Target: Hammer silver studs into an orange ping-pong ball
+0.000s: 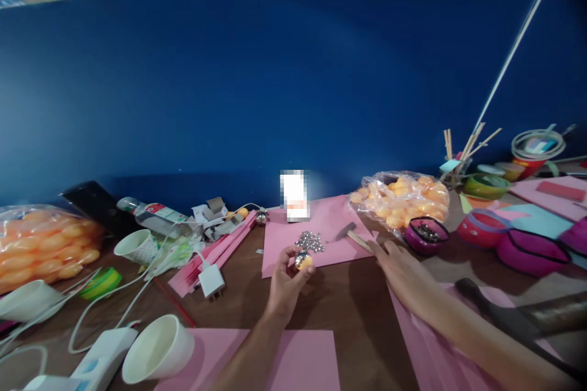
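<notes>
My left hand (285,278) is closed round a small orange ball (303,260) partly covered with silver studs, held above the brown table. Just beyond it a pile of silver studs (310,241) lies on a pink paper sheet (321,229). My right hand (398,263) reaches forward with fingers stretched out, its fingertips touching the wooden handle of a small hammer (352,236) that lies on the same sheet. A clear bag of orange balls (403,198) sits right of the sheet.
A magenta bowl of studs (426,235) stands by the bag. Another bag of orange balls (43,244) lies far left. White paper cups (158,348), a charger and cables (211,281), a bottle (156,215) and coloured bowls (486,186) crowd the table before a blue wall.
</notes>
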The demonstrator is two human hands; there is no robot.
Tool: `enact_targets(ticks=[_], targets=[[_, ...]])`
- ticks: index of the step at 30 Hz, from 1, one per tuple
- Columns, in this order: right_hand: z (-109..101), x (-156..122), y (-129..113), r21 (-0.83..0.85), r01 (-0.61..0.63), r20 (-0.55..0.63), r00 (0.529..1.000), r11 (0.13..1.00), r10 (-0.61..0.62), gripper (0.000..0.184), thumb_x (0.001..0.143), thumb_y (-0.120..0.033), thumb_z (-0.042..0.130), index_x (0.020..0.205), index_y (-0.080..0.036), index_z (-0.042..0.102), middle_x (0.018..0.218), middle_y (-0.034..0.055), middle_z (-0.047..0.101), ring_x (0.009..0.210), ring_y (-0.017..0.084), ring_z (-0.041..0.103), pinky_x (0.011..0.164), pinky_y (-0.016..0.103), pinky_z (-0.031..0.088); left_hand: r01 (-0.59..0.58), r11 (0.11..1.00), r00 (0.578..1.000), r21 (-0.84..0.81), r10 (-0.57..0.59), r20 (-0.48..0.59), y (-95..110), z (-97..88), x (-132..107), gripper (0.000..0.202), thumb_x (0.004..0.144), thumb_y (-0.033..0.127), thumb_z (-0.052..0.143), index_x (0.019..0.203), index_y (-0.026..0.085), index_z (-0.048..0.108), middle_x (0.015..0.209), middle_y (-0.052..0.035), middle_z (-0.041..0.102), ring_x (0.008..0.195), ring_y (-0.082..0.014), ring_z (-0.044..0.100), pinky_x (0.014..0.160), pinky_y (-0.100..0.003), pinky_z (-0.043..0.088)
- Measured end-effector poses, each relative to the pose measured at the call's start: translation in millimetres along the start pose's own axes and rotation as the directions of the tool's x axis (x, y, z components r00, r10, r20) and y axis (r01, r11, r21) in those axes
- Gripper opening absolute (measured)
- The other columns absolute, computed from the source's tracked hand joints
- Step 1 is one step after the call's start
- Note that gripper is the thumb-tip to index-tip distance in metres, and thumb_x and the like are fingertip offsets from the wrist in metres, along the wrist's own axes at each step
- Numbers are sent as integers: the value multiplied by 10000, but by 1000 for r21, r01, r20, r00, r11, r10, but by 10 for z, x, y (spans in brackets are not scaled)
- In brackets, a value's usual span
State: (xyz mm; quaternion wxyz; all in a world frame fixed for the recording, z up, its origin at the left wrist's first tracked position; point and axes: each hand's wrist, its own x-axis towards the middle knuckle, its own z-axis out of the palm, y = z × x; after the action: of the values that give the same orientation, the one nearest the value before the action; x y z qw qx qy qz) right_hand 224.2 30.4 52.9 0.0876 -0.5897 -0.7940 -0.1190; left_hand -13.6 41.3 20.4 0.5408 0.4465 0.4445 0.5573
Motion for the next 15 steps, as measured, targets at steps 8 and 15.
enact_targets(ticks=[8,15], targets=[[26,22,-11,-26,-6,6,1000,1000,7,555,766,-32,364,1272,-261,360,1010,110,558,869,233,553,701,337,454,32,981,996,-190,-16,84,48,17,0,413,723,315,587,1103,230,452,996,-51,582,868,-149,575,764,-286,451],[-41,40,-213,209,170,-41,985,963,-165,307,803,-105,382,1073,-185,506,1277,111,393,1075,223,463,808,336,435,35,985,998,-169,-25,60,39,-14,1,407,728,290,586,1116,221,485,969,-38,567,780,-103,556,722,-229,447]])
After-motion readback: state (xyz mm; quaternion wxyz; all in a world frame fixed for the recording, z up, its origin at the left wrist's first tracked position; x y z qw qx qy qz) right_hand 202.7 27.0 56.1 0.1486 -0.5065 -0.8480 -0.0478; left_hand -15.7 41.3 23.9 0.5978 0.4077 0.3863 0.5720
